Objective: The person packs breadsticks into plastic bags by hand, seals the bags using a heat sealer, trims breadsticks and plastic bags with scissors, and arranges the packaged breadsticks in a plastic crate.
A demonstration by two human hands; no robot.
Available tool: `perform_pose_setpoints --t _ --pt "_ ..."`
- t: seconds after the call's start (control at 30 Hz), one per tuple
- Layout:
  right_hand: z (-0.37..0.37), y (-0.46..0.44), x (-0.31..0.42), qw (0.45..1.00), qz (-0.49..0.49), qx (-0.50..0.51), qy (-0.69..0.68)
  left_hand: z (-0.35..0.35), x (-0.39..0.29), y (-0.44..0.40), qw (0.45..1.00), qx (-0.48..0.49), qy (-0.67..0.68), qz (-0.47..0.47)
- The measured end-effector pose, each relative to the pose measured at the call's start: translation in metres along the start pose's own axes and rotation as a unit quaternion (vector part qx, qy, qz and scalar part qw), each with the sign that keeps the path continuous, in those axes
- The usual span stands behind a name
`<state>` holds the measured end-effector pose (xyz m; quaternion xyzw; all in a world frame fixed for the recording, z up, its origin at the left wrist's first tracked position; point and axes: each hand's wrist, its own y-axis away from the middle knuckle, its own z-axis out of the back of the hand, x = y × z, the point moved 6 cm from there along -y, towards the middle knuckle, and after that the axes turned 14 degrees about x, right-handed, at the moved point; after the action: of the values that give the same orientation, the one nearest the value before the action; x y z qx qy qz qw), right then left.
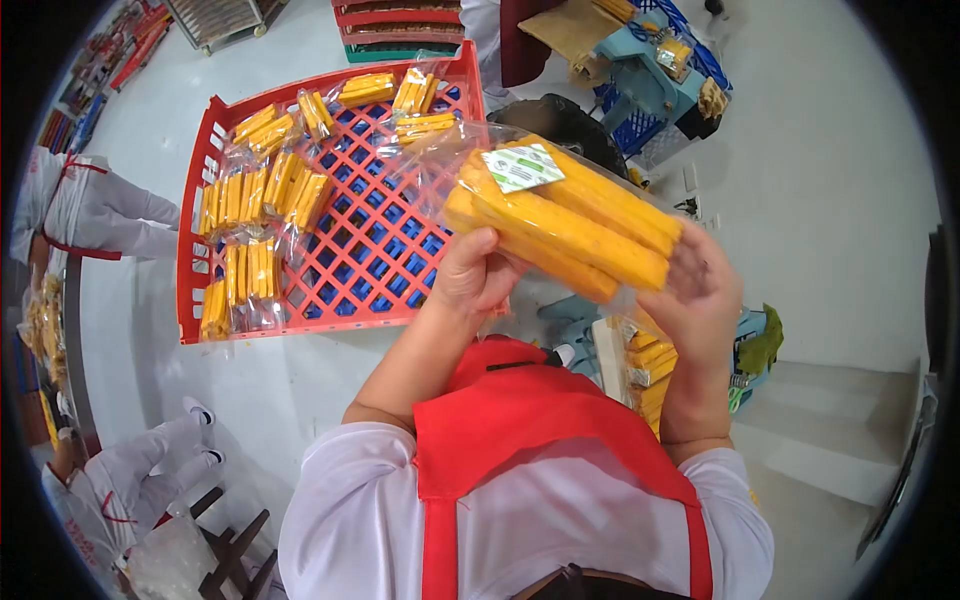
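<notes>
Up in front of my chest is a clear plastic bag of thick yellow-orange sticks (600, 220), with a white and green label (523, 167) on its upper face. My left hand (475, 272) grips the bag's near left side, thumb uppermost. At the right end, my right hand (702, 282) is closed around the bag's bottom corner; some of its fingers are hidden behind the sticks. The loose clear end of the bag points left, over a red plastic crate (345, 322) with a lattice base. Several similar bags (285, 180) lie in that crate, mostly along its left and far sides.
Below my right forearm, more yellow sticks (650, 365) show beside a pale box edge. Stacked crates (400, 28) stand at the far side. A blue basket and light-blue stool (650, 80) are at upper right. Two people in white (105, 212) are at left.
</notes>
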<state>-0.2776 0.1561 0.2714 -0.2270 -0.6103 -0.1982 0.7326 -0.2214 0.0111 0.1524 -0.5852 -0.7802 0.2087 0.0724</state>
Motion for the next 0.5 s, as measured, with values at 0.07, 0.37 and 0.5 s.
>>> perform_pose_setpoints --t 0.07,0.37,0.5 --pt "0.005 0.011 0.005 0.997 0.076 0.003 -0.011 -0.006 -0.003 -0.001 0.999 0.032 -0.036 -0.01" --pt "-0.005 0.005 -0.004 0.984 0.074 0.121 -0.105 -0.009 -0.017 -0.007 0.998 0.006 -0.057 -0.034" --pt "-0.006 0.009 -0.014 0.987 0.025 0.09 -0.128 -0.004 -0.012 -0.001 0.999 0.047 -0.022 -0.007"
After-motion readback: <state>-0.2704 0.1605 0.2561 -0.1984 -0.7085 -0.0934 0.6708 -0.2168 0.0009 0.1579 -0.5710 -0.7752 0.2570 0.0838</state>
